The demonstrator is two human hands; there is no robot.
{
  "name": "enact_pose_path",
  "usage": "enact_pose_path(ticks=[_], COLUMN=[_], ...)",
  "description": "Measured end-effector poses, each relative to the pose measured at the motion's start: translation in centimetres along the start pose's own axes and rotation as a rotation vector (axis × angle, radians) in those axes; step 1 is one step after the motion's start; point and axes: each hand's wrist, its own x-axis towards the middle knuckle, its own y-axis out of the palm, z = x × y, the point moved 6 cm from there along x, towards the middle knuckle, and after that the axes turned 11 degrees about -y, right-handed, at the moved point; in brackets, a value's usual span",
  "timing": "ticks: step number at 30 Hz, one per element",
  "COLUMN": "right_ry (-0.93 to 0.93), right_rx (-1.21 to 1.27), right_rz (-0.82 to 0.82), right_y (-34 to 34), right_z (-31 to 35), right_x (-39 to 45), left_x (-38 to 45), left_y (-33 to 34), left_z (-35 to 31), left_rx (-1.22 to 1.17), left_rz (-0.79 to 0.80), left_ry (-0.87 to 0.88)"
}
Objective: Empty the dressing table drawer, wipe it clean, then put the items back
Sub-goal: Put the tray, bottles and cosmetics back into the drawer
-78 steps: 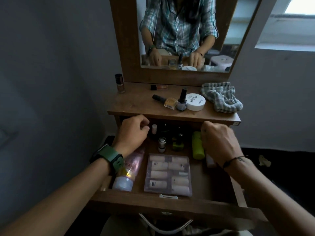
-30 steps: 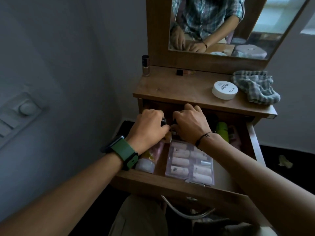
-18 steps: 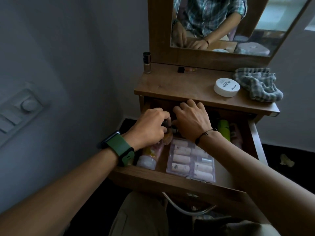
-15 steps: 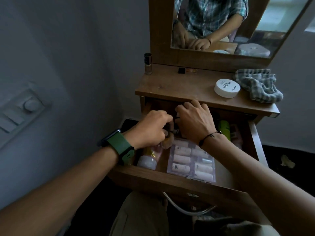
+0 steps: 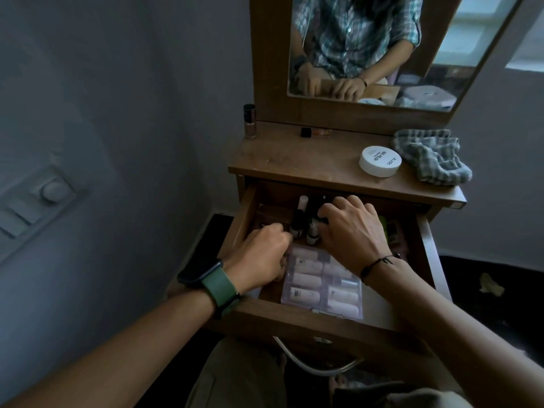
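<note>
Our left hand (image 5: 259,257) has dropped back toward the near left of the drawer (image 5: 309,322), fingers curled shut; on what, we cannot tell. Our right hand (image 5: 350,231) now spreads its fingers over the small bottles (image 5: 312,231) at the back. We judge restocking nearly done. Beyond the fingers, the tabletop (image 5: 300,160) carries a white jar (image 5: 380,161) and checked cloth (image 5: 431,156).

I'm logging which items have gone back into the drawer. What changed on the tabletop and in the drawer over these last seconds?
Two small bottles left the wooden tabletop; small bottles now stand at the back of the open wooden drawer, where both the left hand and right hand reach. Whether either grips anything is hidden. The white round jar, checked cloth and clear plastic compartment box stayed put.
</note>
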Motion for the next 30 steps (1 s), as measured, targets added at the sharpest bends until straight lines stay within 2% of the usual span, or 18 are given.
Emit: enact_pose_path(ticks=[4, 7, 10, 13, 16, 22, 24, 28, 30], right_ry=[0.006, -0.007, -0.009, -0.008, 0.014, -0.061, -0.074, -0.077, -0.082], right_rx=[0.02, 0.111, 0.191, 0.211, 0.095, -0.101, -0.112, -0.154, -0.162], right_rz=[0.005, -0.083, -0.172, -0.2, -0.119, 0.165, 0.194, 0.158, 0.144], right_y=[-0.6, -2.2, -4.0, -5.1, -4.7, -1.7, -1.1, -0.8, -1.0], right_z=[-0.3, -0.5, -1.0, -2.3, -4.2, -5.9, -5.8, -5.5, -5.1], right_x=[0.3, 1.5, 3.9, 7.8, 12.4, 17.7, 17.9, 17.6, 17.4], left_x=[-0.1, 0.5, 3.1, 6.5, 10.0, 14.1, 14.5, 15.0, 15.4], left_y=[0.0, -2.4, -7.5, -12.0, -14.2, -12.4, -11.8, -11.9, -11.7], left_z=[0.0, 0.3, 1.8, 5.4, 7.8, 8.2, 8.1, 8.0, 7.8], left_rx=[0.021, -0.051, -0.245, -0.518, -0.569, -0.719, -0.724, -0.6, -0.54], left_rz=[0.063, 0.059, -0.147, -0.391, -0.514, -0.363, -0.375, -0.524, -0.508], left_ry=[0.003, -0.011, -0.09, -0.3, -0.427, -0.421, -0.402, -0.388, -0.368])
